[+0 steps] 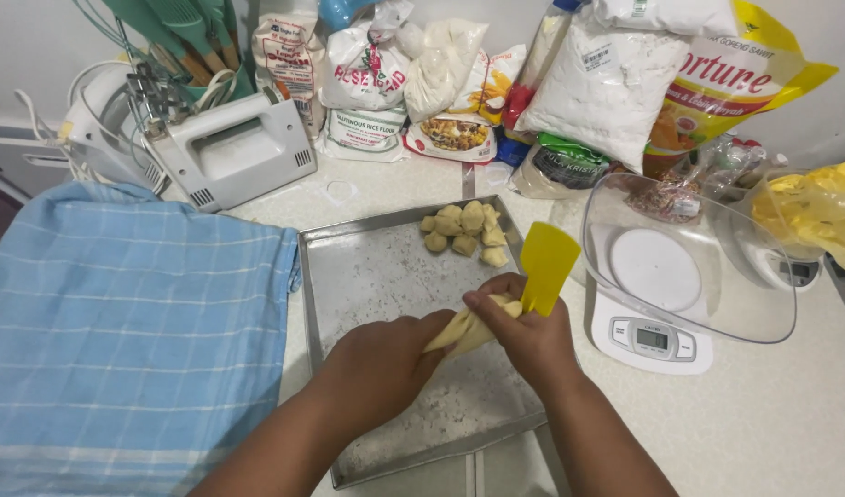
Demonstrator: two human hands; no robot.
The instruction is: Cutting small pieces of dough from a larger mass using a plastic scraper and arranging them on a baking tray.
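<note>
- a pale yellow strip of dough (466, 329) is held between the two hands, above the near half of a floured metal baking tray (367, 276).
- the left hand (381, 364) is closed around the lower end of the dough, with the fingers curled over it.
- the upper end of the dough is pinched by the right hand (524, 336), and a yellow plastic scraper (547, 265) is gripped in the same hand, its blade standing upward above the fingers.
- a small heap of cut dough pieces (464, 230) is seen in the far right corner of the tray, well apart from the hands.
- a blue checked cloth (119, 322) is spread to the left of the tray, touching its left edge.
- a white kitchen scale (651, 339) carrying a clear bowl (717, 294) is set just beside the tray on the right.
- a white hand mixer (229, 152) is laid behind the cloth, and bags of flour and other ingredients (533, 83) are stacked along the wall.
- a yellow plastic bag (818, 212) is seen at the far right edge.
</note>
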